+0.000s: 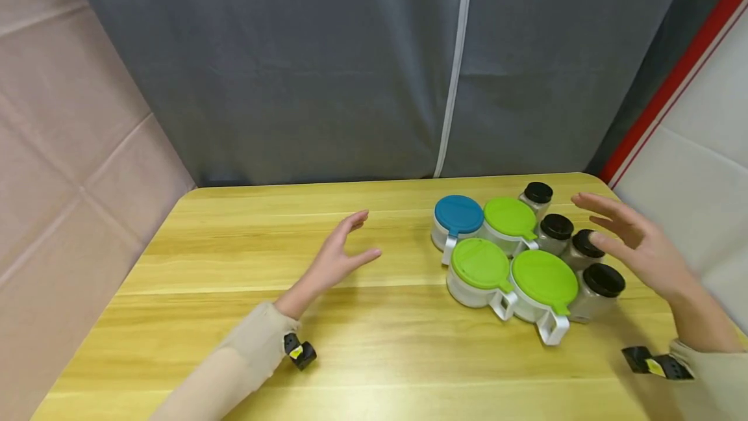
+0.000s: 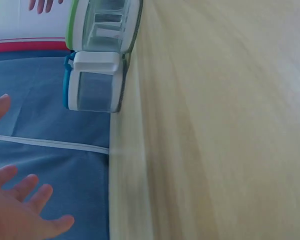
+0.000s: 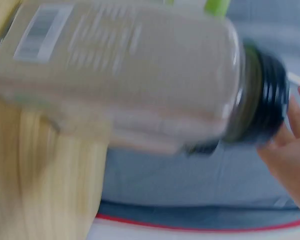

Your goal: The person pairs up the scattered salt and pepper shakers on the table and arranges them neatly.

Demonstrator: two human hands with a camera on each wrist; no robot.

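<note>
My right hand (image 1: 645, 249) hovers at the right of the jars, fingers extended and thumb apart. In the head view its thumb overlaps the lid of a black-lidded jar (image 1: 582, 245); contact cannot be told. Close in the right wrist view stands a clear black-lidded jar (image 3: 130, 75) with a barcode label, blurred. Several such jars form a column beside three green-lidded jars (image 1: 480, 264) and one blue-lidded jar (image 1: 458, 214), which have white handles. My left hand (image 1: 330, 262), fingers spread and holding nothing, is above the table, left of the jars.
The wooden table (image 1: 234, 317) carries the jars on its right side. A grey curtain (image 1: 280, 70) with a white strip hangs behind it. Pale panels border both sides, the right one (image 1: 713, 141) edged in red.
</note>
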